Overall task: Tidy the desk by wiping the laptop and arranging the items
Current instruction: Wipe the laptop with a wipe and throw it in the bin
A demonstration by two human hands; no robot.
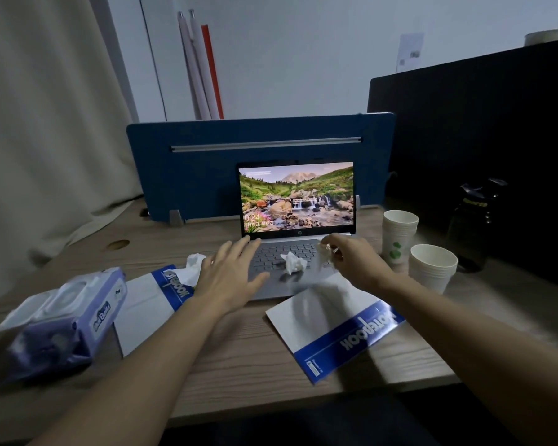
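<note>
An open silver laptop (297, 201) stands at the back middle of the wooden desk (239, 355), its screen lit with a landscape picture. A crumpled white tissue (293, 263) lies on its keyboard. My right hand (351, 262) hovers over the keyboard's right side, fingers pinched on another crumpled tissue (324, 251). My left hand (231, 275) is spread flat over the keyboard's left side, holding nothing. A third tissue (192, 268) lies left of the laptop. Two blue-and-white notebooks lie on the desk, one at the left (145, 307) and one at the right (335, 326).
A purple wet-wipe pack (62, 320) with its lid open sits at the front left. Two stacks of paper cups (398, 236) (432, 267) stand right of the laptop, a dark bottle (474, 220) beyond them. A blue divider panel (207, 169) stands behind the laptop.
</note>
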